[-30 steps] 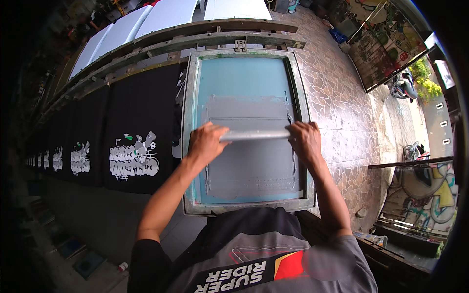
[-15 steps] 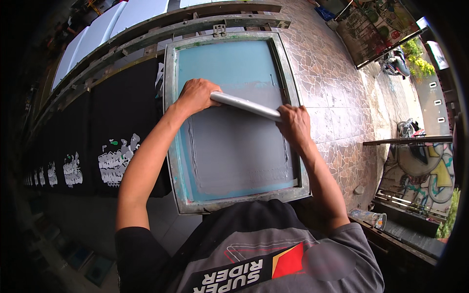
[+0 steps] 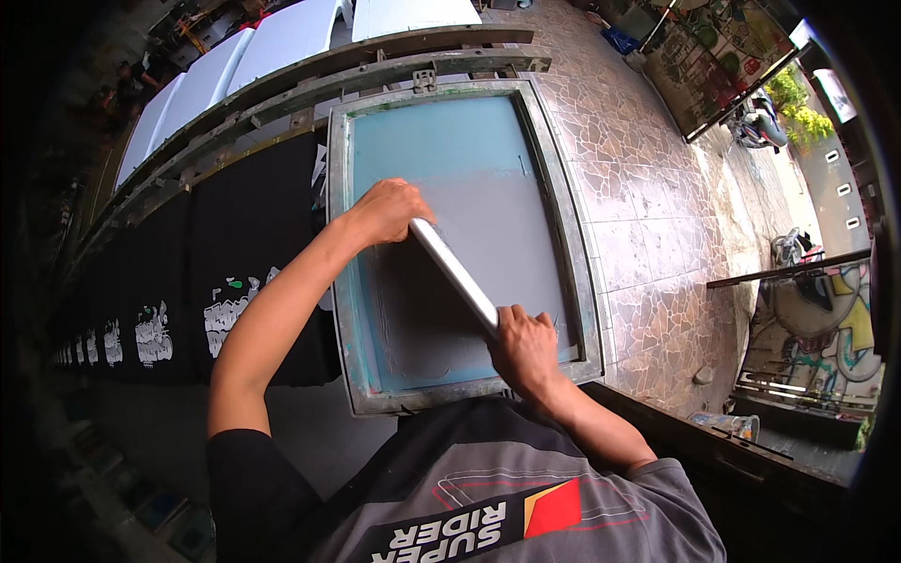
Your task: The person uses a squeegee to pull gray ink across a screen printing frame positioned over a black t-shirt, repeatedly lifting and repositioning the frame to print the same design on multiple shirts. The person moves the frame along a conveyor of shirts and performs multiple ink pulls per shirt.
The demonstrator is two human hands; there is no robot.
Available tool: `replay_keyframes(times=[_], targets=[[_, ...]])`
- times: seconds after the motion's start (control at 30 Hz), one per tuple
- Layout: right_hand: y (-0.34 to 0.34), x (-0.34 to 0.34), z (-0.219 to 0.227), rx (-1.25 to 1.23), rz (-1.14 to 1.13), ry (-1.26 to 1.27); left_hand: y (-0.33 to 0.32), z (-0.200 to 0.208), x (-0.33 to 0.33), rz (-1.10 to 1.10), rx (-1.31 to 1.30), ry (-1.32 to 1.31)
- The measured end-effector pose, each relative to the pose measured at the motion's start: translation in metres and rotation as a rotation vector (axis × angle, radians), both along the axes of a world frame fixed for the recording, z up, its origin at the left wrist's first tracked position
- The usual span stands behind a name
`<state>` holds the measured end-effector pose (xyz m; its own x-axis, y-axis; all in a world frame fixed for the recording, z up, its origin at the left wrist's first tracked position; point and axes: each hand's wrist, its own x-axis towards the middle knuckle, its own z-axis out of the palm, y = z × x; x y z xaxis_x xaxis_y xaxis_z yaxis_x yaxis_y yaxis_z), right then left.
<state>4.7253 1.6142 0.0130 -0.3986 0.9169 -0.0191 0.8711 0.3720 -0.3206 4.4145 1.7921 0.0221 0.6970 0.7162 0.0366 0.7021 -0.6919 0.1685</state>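
Observation:
Both hands grip a long silver squeegee (image 3: 457,275) that lies slantwise over a screen printing frame (image 3: 584,272). My left hand (image 3: 387,210) closes round its far left end, above the upper left part of the mesh. Round its near right end my right hand (image 3: 527,347) is closed, above the lower right of the mesh. The mesh (image 3: 441,122) is blue at the top and along its borders, with a wide grey inked area in the middle. The squeegee's lower edge is hidden, so I cannot tell whether it touches the mesh.
Black fabric pieces with white prints (image 3: 155,333) stretch away in a row on the left. Metal rails (image 3: 310,89) and a hinge clamp (image 3: 425,81) run behind the frame, with white boards (image 3: 282,42) beyond. Stone-patterned floor tiles (image 3: 648,319) and a clear bucket (image 3: 727,425) are at right.
The squeegee has swung to a steeper slant. My right hand has come nearer to me and leftward with its end; my left hand has shifted slightly nearer. Both still grip it.

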Motion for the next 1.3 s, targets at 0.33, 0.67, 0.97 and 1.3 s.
replay_keyframes(times=[0.33, 0.67, 0.97, 1.3], targets=[[0.231, -0.004, -0.026, 0.371, 0.199, 0.002, -0.014, -0.013, -0.028, 0.565, 0.078, -0.111], [0.255, -0.028, -0.018, 0.288, 0.627, -0.009, -0.124, 0.022, -0.029, 0.624, -0.524, -0.174], [0.245, -0.019, -0.009, 0.288, 0.916, 0.043, -0.237, 0.008, 0.103, 0.813, -0.45, -0.479], [0.227, 0.024, 0.02, 0.201, 0.338, 0.003, -0.083, 0.009, 0.028, 0.822, -0.154, -0.223]])
